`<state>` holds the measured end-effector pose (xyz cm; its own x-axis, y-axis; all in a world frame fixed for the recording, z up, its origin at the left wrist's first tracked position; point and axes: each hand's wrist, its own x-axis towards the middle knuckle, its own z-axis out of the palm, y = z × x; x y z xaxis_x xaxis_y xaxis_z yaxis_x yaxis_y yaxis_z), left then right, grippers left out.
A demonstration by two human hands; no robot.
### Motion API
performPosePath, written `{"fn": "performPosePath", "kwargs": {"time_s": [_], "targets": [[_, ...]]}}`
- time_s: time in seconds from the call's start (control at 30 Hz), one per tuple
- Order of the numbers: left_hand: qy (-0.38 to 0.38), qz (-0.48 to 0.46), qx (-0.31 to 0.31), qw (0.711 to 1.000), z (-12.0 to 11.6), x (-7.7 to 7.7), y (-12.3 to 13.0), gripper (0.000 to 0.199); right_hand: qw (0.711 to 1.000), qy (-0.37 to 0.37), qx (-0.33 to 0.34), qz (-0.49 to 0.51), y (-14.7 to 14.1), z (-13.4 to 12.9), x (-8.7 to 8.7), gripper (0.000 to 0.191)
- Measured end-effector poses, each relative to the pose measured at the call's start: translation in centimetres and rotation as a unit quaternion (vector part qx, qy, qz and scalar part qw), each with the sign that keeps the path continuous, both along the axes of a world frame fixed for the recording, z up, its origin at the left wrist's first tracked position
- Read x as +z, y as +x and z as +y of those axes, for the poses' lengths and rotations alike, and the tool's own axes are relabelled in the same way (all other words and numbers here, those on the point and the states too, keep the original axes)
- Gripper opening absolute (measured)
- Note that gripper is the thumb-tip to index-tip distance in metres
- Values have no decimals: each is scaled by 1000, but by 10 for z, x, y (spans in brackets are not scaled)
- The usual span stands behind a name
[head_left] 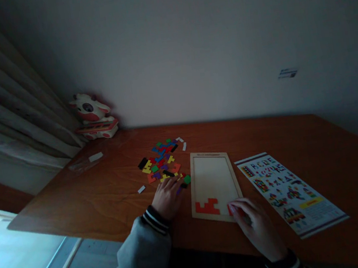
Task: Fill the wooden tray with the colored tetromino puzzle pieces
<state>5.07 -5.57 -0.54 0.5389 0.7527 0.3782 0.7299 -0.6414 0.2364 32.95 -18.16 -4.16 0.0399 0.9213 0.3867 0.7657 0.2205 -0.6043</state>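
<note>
- Curtain (13,107) at 10 o'clock from the tray, taking 12 as toward the wall.
- Toy cow (92,114), white and red, also at 10 o'clock, at the table's far corner.
- White strip (95,156) between 9 and 10 o'clock.
- Small white block (141,189) at 9 o'clock, apart from the pile.
- Pile of coloured blocks (160,164) at 10 o'clock, spread flat on the table.
- Left hand (168,193) at 9 o'clock, fingers bent over the pile's near edge; whether they grip a block, I cannot tell.
- Tray (215,175), shallow and light-coloured, with red blocks (208,207) lying inside at its 7 o'clock.
- Red block (230,210) at the tray's 5 o'clock corner, partly covered by fingers.
- Right hand (252,219) at 4 o'clock, thumb and finger close together at that block; whether pinching or only touching it, I cannot tell.
- Printed sheet (292,193) near 3 o'clock, lying slanted.
- Sticker (287,73) on the wall at 1 o'clock.
</note>
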Motion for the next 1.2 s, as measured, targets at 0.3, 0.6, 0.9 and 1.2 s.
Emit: {"fn": "performPosePath", "kwargs": {"time_s": [0.3, 0.6, 0.9, 1.2], "targets": [[-39, 30, 2, 999, 80, -4, 3, 29, 1000, 5, -8, 1, -2, 1, 4, 23], [-41, 11, 54, 998, 83, -27, -2, 37, 1000, 0, -15, -4, -2, 1, 6, 22], [-36, -69, 89, 993, 93, -34, -8, 33, 1000, 5, -24, -7, -2, 0, 5, 23], [-11, -184, -87, 979, 62, -17, 25, 32, 999, 17, -27, -14, 0, 0, 0, 22]]}}
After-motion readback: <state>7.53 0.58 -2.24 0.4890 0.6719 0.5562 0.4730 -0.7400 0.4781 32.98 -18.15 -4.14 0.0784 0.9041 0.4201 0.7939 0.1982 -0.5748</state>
